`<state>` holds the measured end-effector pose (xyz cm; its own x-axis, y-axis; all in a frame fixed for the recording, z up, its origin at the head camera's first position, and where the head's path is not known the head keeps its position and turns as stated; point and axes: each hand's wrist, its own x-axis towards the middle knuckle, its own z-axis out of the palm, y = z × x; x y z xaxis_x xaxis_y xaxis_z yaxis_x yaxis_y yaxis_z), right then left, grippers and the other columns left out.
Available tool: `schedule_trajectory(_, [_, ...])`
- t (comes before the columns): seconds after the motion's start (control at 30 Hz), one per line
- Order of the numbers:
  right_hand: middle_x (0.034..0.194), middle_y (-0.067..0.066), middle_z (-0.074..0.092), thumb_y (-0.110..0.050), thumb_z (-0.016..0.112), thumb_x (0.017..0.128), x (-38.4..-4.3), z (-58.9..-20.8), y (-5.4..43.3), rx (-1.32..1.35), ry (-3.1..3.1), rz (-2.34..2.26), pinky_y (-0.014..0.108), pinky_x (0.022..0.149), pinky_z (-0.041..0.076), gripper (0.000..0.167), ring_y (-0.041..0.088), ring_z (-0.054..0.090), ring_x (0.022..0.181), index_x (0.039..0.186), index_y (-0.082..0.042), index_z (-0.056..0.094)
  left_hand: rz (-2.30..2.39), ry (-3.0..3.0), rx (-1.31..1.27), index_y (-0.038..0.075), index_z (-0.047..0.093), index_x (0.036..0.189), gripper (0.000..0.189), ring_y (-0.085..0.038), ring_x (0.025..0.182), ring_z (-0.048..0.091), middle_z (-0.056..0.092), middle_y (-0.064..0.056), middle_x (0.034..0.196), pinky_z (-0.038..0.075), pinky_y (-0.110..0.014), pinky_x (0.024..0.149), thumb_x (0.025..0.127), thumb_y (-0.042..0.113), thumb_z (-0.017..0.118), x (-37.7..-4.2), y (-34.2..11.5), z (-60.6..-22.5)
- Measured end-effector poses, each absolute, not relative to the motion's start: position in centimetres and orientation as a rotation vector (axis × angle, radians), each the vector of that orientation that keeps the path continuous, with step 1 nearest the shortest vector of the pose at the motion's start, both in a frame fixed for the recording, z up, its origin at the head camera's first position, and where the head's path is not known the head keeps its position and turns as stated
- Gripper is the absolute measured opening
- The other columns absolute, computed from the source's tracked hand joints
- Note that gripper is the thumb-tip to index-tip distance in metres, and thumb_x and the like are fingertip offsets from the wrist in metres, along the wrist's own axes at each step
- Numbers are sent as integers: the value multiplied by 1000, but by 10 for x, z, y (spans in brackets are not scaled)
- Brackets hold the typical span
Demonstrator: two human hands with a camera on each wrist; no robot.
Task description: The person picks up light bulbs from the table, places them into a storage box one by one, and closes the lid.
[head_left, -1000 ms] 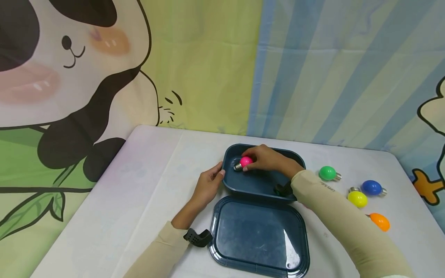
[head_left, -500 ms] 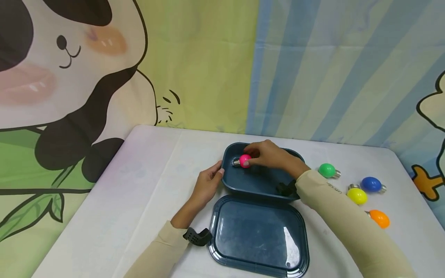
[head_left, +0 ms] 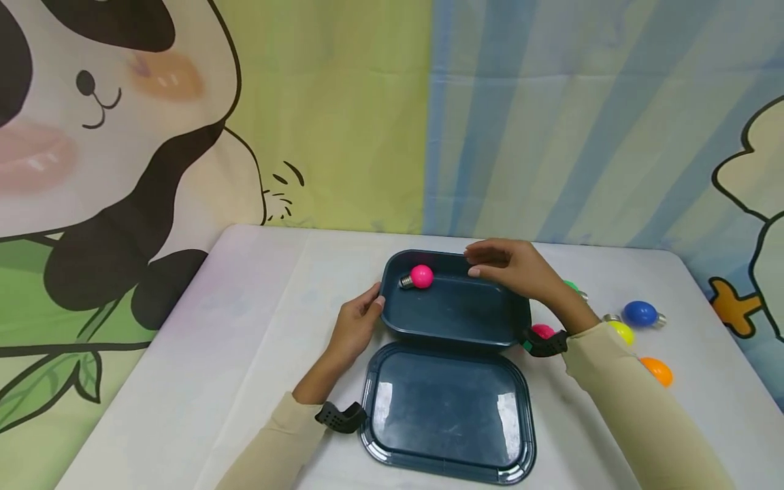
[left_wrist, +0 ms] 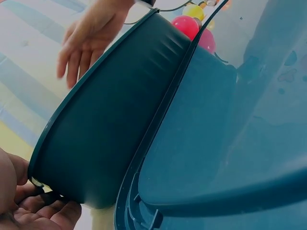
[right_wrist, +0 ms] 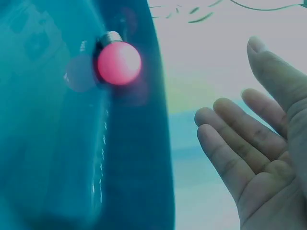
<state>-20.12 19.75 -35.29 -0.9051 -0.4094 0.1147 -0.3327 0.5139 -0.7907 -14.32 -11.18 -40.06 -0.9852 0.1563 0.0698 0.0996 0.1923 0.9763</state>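
Observation:
A pink light bulb (head_left: pixel 421 276) lies on its side in the far left of the dark blue plastic box (head_left: pixel 453 332), its screw base pointing left. My left hand (head_left: pixel 355 327) grips the box at its left wall, thumb near the rim; in the left wrist view its fingers (left_wrist: pixel 64 213) curl at the box's corner. Above the box's right end hovers my right hand (head_left: pixel 514 269), fingers apart and holding nothing. The right wrist view shows that open palm (right_wrist: pixel 268 187) beside the box wall, away from the bulb (right_wrist: pixel 120 63).
The box's lid (head_left: pixel 450 412) lies flat in front of it. To the right on the white table (head_left: pixel 257 306) are bulbs: blue (head_left: pixel 640 314), yellow (head_left: pixel 621 333), orange (head_left: pixel 658 371), a partly hidden green one (head_left: pixel 572 286), and pink (head_left: pixel 542 331) by the box.
My right hand has let go of the pink bulb and moved right, up from the box's inside. The bulb stays in the box. My left hand keeps its grip on the box.

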Motion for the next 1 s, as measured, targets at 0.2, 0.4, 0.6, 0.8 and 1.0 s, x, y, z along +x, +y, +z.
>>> schedule_trajectory(0.2, [121, 11, 65, -23, 71, 91, -178, -349, 224, -616, 2712, -1424, 20, 83, 53, 42, 26, 63, 110, 128, -6, 62, 1964, 2388, 226, -9, 44, 139, 42, -27, 134, 40, 44, -18, 143, 37, -35, 106, 102, 9, 50, -143, -113, -402])
schedule_trajectory(0.4, [121, 11, 65, -21, 71, 91, -151, -354, 249, -480, 2792, -1458, 17, 81, 52, 41, 28, 64, 109, 128, -6, 62, 1961, 2373, 214, -8, 44, 140, 42, -26, 135, 39, 43, -17, 144, 38, -32, 105, 102, 10, 49, -143, -112, -403])
schedule_trajectory(0.6, [121, 14, 65, -19, 72, 90, -128, -373, 272, -384, 2850, -1454, 16, 79, 52, 43, 28, 65, 107, 129, -4, 60, 1940, 2392, 213, -8, 44, 140, 42, -26, 134, 40, 45, -18, 143, 38, -33, 106, 102, 10, 49, -144, -111, -401])
schedule_trajectory(0.8, [124, 14, 63, -22, 73, 89, -115, -387, 287, -363, 2874, -1373, 12, 81, 49, 47, 32, 62, 111, 131, -4, 59, 1945, 2379, 206, -8, 44, 140, 43, -25, 134, 40, 44, -18, 144, 38, -32, 105, 102, 10, 49, -144, -111, -401])
schedule_trajectory(1.0, [126, 16, 62, -16, 73, 89, -104, -398, 297, -352, 2836, -1382, 13, 81, 50, 44, 37, 59, 113, 129, -3, 60, 1954, 2364, 228, -9, 42, 141, 43, -26, 134, 40, 43, -19, 144, 38, -32, 104, 103, 10, 48, -144, -109, -402])
